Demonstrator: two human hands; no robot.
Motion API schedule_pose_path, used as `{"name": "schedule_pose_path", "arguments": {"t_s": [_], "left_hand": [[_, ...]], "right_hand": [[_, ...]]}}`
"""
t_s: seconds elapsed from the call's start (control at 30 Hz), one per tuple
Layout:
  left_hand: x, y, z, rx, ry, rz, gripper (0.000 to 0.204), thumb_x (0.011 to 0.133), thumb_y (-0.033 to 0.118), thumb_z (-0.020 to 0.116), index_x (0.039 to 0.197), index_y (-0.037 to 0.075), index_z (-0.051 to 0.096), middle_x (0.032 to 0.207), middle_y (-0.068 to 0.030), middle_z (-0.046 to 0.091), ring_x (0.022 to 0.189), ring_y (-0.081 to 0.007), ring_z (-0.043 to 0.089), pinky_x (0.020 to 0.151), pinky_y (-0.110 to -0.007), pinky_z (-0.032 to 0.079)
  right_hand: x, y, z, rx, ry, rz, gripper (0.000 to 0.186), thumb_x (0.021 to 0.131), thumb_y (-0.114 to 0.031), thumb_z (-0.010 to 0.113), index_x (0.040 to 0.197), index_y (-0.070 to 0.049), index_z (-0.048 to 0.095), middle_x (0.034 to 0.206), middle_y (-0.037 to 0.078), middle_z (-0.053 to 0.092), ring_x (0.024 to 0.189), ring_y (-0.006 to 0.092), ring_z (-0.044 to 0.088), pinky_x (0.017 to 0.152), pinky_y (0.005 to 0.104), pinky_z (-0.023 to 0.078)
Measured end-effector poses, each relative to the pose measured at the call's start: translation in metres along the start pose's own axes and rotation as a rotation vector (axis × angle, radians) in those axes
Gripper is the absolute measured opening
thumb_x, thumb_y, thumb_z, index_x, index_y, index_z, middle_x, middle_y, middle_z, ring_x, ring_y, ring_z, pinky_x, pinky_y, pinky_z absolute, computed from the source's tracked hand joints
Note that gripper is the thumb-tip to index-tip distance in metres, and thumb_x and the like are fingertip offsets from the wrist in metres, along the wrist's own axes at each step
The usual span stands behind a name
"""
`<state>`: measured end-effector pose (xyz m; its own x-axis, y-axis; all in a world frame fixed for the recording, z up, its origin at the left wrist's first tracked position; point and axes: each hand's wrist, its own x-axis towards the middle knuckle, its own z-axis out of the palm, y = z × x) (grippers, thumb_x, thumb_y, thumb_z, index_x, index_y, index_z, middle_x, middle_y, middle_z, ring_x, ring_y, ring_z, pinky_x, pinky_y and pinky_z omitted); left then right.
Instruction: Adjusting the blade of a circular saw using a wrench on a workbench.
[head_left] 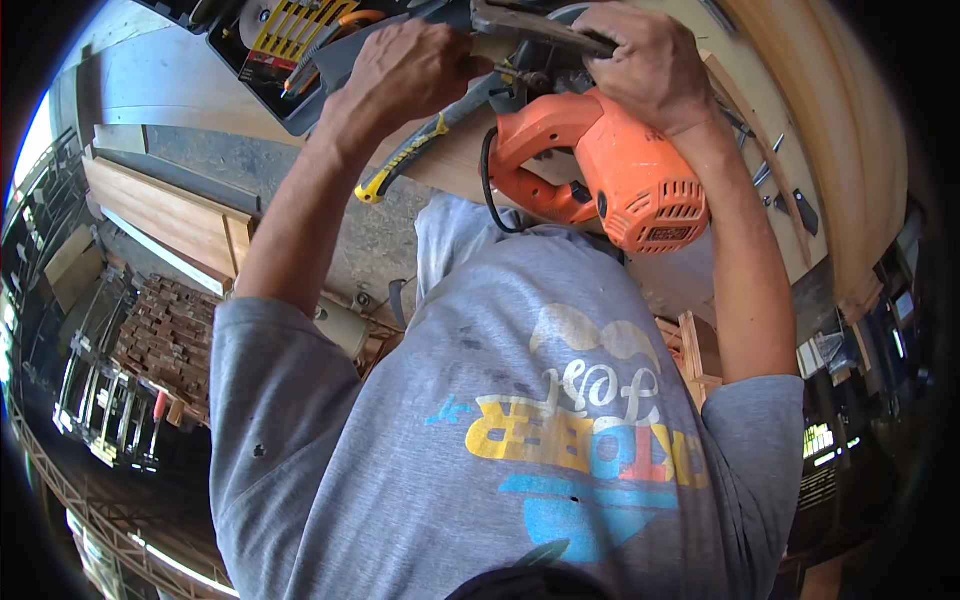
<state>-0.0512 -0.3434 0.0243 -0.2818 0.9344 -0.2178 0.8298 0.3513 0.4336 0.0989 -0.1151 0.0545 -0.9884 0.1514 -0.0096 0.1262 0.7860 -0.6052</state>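
My left hand [415, 75] is closed in a fist around a thin, dark rod-like piece [510, 72]. The piece runs out toward a rounded, knobbed part [536, 82]; its kind is unclear. The fingers of my right hand [645, 60] wrap the end of a long, dark, flat metal tool [540, 24], which reaches leftward across the top of the picture. Just below that hand lies an orange power tool [645, 185] with a loop handle and a black cord. Its front end is hidden behind my hands. Near my left wrist rests a hammer with a yellow-and-black handle [415, 155].
An open black toolbox [285, 115] at the upper left holds a yellow pack of bits [290, 35] and an orange-handled tool. Small metal tools [770, 165] lie on the wooden surface to the right. Planks [165, 205] and stacked wood blocks [165, 335] stand at the left.
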Motion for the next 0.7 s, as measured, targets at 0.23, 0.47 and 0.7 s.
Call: {"name": "schedule_pose_path", "arguments": {"t_s": [0.23, 0.47, 0.7], "left_hand": [[-0.005, 0.002, -0.014, 0.061, -0.03, 0.086, 0.024, 0.098, 0.029, 0.066, 0.088, 0.013, 0.081, 0.063, -0.0008, 0.066, 0.044, -0.0172, 0.05, 0.05, -0.031, 0.041], [-0.027, 0.026, 0.017, -0.172, 0.014, -0.143, 0.034, 0.096, 0.033, 0.068, 0.074, 0.008, 0.071, 0.058, -0.005, 0.062, 0.042, -0.0222, 0.05, 0.048, -0.035, 0.042], [-0.02, 0.009, 0.001, -0.184, 0.028, -0.113, 0.04, 0.098, 0.035, 0.066, 0.069, 0.008, 0.069, 0.055, -0.0046, 0.06, 0.041, -0.0203, 0.047, 0.047, -0.036, 0.042]], "right_hand": [[0.006, -0.006, 0.0, -0.025, -0.006, -0.031, 0.025, 0.071, 0.0, 0.07, 0.094, -0.009, 0.073, 0.075, 0.0, 0.067, 0.052, 0.0159, 0.044, 0.052, 0.031, 0.039], [-0.002, 0.004, -0.007, -0.07, -0.069, 0.038, 0.025, 0.071, 0.0, 0.072, 0.094, -0.01, 0.074, 0.074, -0.001, 0.067, 0.051, 0.0147, 0.045, 0.051, 0.0314, 0.039], [0.005, 0.004, -0.006, -0.035, -0.057, 0.014, 0.026, 0.071, -0.001, 0.073, 0.095, -0.011, 0.075, 0.069, -0.001, 0.064, 0.049, 0.0131, 0.043, 0.049, 0.0307, 0.036]]}}
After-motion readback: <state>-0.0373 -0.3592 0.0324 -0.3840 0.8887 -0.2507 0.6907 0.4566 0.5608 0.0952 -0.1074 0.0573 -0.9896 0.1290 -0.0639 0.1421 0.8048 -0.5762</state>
